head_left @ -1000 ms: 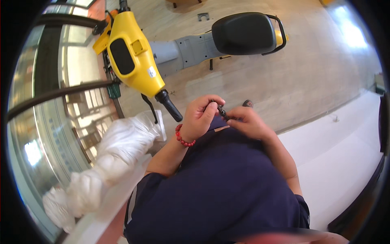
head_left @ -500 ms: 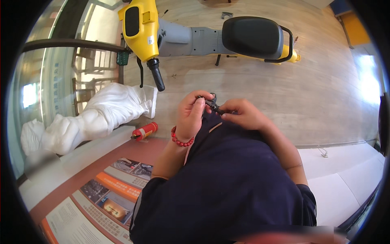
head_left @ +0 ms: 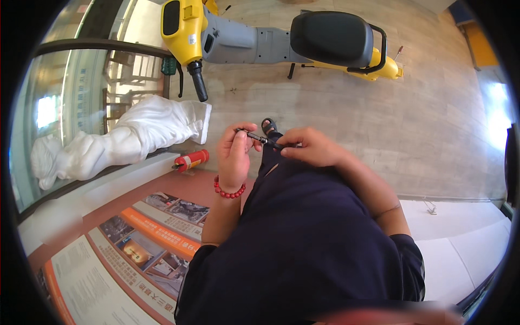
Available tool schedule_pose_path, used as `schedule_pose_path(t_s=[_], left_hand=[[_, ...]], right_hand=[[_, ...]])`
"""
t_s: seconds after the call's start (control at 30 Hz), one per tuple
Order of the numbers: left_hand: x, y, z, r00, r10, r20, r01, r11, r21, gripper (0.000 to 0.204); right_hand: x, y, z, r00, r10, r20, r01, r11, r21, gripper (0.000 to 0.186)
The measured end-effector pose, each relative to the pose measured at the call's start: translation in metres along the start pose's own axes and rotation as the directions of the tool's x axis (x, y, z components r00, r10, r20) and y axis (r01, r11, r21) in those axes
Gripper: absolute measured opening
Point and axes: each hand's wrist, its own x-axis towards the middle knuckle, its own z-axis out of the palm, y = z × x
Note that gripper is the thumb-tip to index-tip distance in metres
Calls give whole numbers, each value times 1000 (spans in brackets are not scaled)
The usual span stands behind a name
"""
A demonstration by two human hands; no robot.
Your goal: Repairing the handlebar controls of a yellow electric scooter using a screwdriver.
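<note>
In front of my waist, both hands are closed on a slim dark tool with a shiny metal band near its middle. It could be a screwdriver, but its exact kind cannot be made out. My left hand, with a red bead bracelet at the wrist, pinches the left end between thumb and fingers. The black right end, like a handle, is gripped by my right hand. The fingers partly hide both ends. My foot in a dark sandal shows just beyond the tool.
Ahead stands a yellow and grey scooter with a black seat. To the left lie a white statue and a red fire extinguisher. A printed panel is at lower left, a white surface at right.
My hands have shifted a little left with the tool, and more of its length shows between them. The view has tilted slightly, so the scooter sits higher and the sandal shows more.
</note>
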Motion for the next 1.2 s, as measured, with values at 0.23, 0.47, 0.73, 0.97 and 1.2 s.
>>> schedule_pose_path(t_s=[0.23,0.47,0.73,0.97,1.2], left_hand=[[3,6,13,999,8,42,-11,999,52,23],[13,13,24,989,26,146,-43,992,117,25],[19,16,24,979,20,203,-45,992,121,23],[12,13,14,986,-45,160,32,996,82,19],[9,11,13,989,-54,134,43,995,89,19]], right_hand=[[-11,1,-9,996,-87,-25,86,995,-52,24],[-20,-12,-17,994,-46,-97,39,996,-77,23],[-20,-14,-19,992,-55,-116,43,994,-104,24],[-16,-9,-15,994,-87,-67,74,982,-172,24],[-14,-9,-19,999,-37,13,39,984,-172,25]])
